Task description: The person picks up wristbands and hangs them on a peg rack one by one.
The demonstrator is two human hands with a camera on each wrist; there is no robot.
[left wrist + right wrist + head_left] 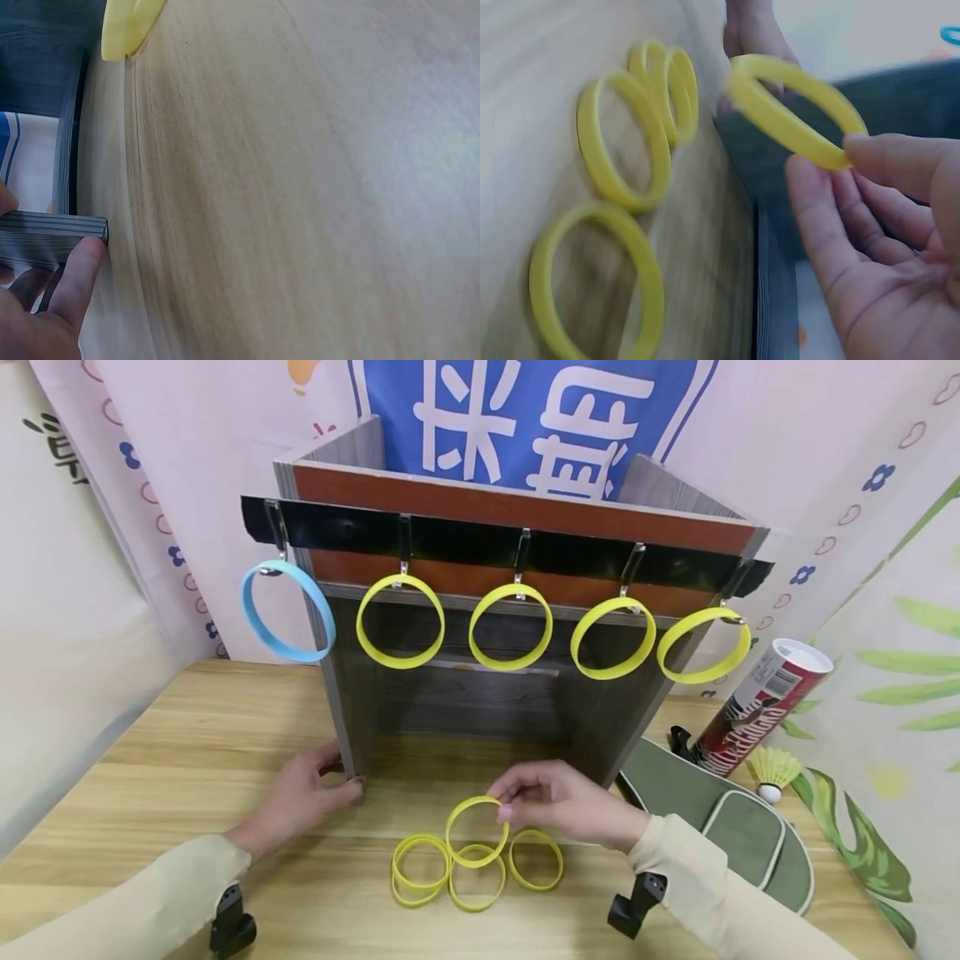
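In the head view, my left hand [307,797] grips the lower front corner of the grey wooden stand's left side panel [347,727]. The left wrist view shows a thumb and fingers around that panel's end [56,234]. Between thumb and fingertips, my right hand [573,802] pinches a yellow ring [787,131], raised over the table in front of the stand. Several more yellow rings lie flat below it, including an overlapping pair [420,839] at left and a single ring [558,864] at right. Along the stand's front, a blue ring [300,655] and several yellow rings [401,663] hang from hooks.
A black strip [465,537] bearing the hooks crosses the stand's red-brown board [487,507]. To the right stand a red and white tube [757,710], a yellow shuttlecock [776,768] and a green-grey case [742,839]. A printed curtain [787,443] hangs behind.
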